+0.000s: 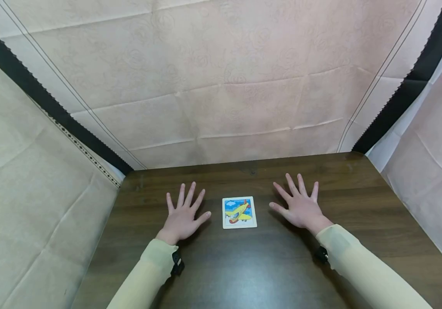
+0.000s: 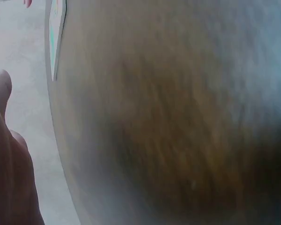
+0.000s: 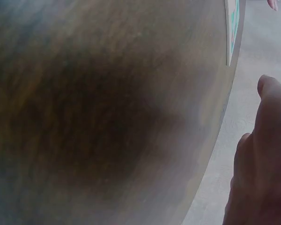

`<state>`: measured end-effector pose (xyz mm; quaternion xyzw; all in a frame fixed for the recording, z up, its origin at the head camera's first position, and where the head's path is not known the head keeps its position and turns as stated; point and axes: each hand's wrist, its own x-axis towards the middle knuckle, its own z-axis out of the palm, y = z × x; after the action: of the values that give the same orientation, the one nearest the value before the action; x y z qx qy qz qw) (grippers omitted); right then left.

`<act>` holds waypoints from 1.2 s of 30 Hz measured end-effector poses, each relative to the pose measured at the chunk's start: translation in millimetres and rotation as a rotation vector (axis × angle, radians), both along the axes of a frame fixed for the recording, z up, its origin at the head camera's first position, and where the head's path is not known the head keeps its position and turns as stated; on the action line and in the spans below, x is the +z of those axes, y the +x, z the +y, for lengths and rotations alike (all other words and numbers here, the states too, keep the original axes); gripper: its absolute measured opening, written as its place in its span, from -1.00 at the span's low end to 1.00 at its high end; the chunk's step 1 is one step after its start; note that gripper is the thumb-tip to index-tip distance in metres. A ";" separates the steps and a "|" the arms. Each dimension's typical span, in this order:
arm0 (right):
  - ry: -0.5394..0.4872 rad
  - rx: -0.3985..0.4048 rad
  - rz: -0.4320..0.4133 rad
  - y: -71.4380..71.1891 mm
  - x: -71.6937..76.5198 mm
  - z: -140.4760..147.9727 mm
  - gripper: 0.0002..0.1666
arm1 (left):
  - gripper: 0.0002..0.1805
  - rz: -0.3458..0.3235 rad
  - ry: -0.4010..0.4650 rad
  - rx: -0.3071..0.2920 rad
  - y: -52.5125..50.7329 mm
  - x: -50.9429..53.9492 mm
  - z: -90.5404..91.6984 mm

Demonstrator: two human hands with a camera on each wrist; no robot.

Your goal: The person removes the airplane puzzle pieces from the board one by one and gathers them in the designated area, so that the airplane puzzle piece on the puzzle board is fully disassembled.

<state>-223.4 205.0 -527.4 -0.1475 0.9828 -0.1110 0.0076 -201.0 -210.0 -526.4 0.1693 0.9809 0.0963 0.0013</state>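
Note:
A square picture card (image 1: 239, 213) with a white border lies on the table between the two hands. It shows a yellow airplane on a blue sky with white clouds. To its left is the left hand (image 1: 183, 219), palm down with fingers spread, holding nothing. On the other side the right hand (image 1: 302, 208) is likewise spread, palm down, apart from the card. In the left wrist view the card's edge (image 2: 57, 37) shows at the top left, past the thumb. The right wrist view has the card (image 3: 232, 28) near its top right.
The dark brown wooden table (image 1: 221, 274) has a far edge against a pale patterned cloth wall (image 1: 236, 86). More cloth hangs at the left (image 1: 31, 193) and right (image 1: 433, 150). Each wrist carries a small black camera, the left one (image 1: 177, 262) plainly visible.

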 end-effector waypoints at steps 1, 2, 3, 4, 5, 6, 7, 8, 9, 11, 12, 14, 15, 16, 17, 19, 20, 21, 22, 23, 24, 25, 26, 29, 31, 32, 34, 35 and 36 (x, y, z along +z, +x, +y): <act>-0.013 0.003 -0.004 -0.3 0.2 -0.4 0.07 | -0.06 -0.014 0.005 -0.001 1.1 0.5 1.5; -0.025 0.006 -0.008 -0.8 0.4 -0.7 0.06 | -0.07 -0.034 0.012 -0.002 2.6 1.8 3.6; -0.040 0.009 -0.014 -1.4 0.6 -1.0 0.04 | -0.08 -0.059 0.012 -0.003 4.0 2.8 6.3; -0.057 0.010 -0.020 -2.3 0.8 -1.4 0.02 | -0.10 -0.085 0.023 -0.005 5.9 4.6 9.4; -0.086 0.014 -0.027 -3.2 1.4 -1.9 0.00 | -0.11 -0.105 0.030 -0.008 8.1 6.5 13.0; -0.115 0.019 -0.030 -4.2 2.0 -2.6 -0.04 | -0.12 -0.123 0.040 -0.013 10.6 8.7 17.2; -0.141 0.021 -0.034 -5.4 2.3 -3.6 -0.07 | -0.14 -0.137 0.046 -0.019 13.1 10.4 21.4; -0.168 0.023 -0.038 -6.8 2.8 -4.8 -0.11 | -0.16 -0.147 0.059 -0.026 15.9 12.3 26.0; -0.200 0.022 -0.042 -8.1 3.7 -6.1 -0.16 | -0.17 -0.154 0.073 -0.034 18.8 13.7 30.6; -0.275 0.027 -0.048 -10.4 5.6 -9.5 -0.26 | -0.21 -0.156 0.115 -0.060 25.3 16.4 40.2; -0.310 0.026 -0.050 -11.4 6.3 -11.7 -0.31 | -0.23 -0.159 0.141 -0.073 28.8 17.6 45.0; -0.382 0.025 -0.053 -13.3 8.1 -16.5 -0.42 | -0.27 -0.162 0.173 -0.104 35.2 18.3 54.1; -0.416 0.030 -0.052 -14.0 9.0 -19.0 -0.46 | -0.28 -0.167 0.183 -0.120 38.1 18.4 58.2; -0.443 0.036 -0.051 -14.7 9.8 -21.9 -0.50 | -0.30 -0.169 0.189 -0.135 40.8 17.8 62.0; -0.465 0.042 -0.050 -15.3 10.3 -25.1 -0.53 | -0.31 -0.175 0.188 -0.150 43.3 17.0 65.4; -0.484 0.053 -0.056 -16.4 11.5 -31.9 -0.57 | -0.32 -0.185 0.181 -0.179 47.4 15.2 70.7; -0.487 0.060 -0.060 -16.6 12.0 -35.1 -0.58 | -0.32 -0.188 0.170 -0.195 49.2 14.1 72.8; -0.488 0.067 -0.067 -16.7 12.7 -38.3 -0.59 | -0.32 -0.190 0.163 -0.212 50.8 13.5 74.6; -0.486 0.070 -0.074 -16.9 13.2 -41.6 -0.59 | -0.31 -0.190 0.152 -0.228 52.0 12.8 75.9; -0.484 0.073 -0.082 -17.0 13.6 -44.7 -0.60 | -0.31 -0.189 0.140 -0.243 53.0 12.4 76.8; -0.485 0.075 -0.092 -16.9 14.2 -47.7 -0.61 | -0.31 -0.184 0.126 -0.256 53.9 12.0 77.3; -0.488 0.081 -0.100 -17.0 14.8 -50.6 -0.61 | -0.31 -0.177 0.111 -0.267 54.5 11.8 77.5; -0.487 0.088 -0.106 -17.0 15.4 -53.6 -0.62 | -0.31 -0.173 0.097 -0.276 55.0 11.7 77.4; -0.489 0.107 -0.121 -17.4 16.2 -62.8 -0.63 | -0.33 -0.173 0.054 -0.289 56.3 10.7 75.6; -0.493 0.123 -0.129 -18.3 16.4 -69.1 -0.64 | -0.33 -0.179 0.031 -0.299 57.5 9.6 74.1; -0.491 0.131 -0.130 -19.2 15.8 -72.1 -0.65 | -0.33 -0.181 0.020 -0.305 58.1 8.6 73.4; -0.495 0.142 -0.140 -21.4 14.8 -78.5 -0.65 | -0.32 -0.178 -0.002 -0.316 59.3 6.8 72.2; -0.500 0.149 -0.145 -22.9 13.9 -81.3 -0.65 | -0.32 -0.175 -0.010 -0.319 59.9 6.0 71.7; -0.507 0.154 -0.151 -24.2 13.1 -84.3 -0.65 | -0.31 -0.171 -0.020 -0.321 60.2 5.1 71.3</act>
<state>-247.5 120.7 -514.3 -0.2104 0.9062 -0.3631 0.0522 -140.7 -138.7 -521.3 0.3151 0.9384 0.0992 0.1017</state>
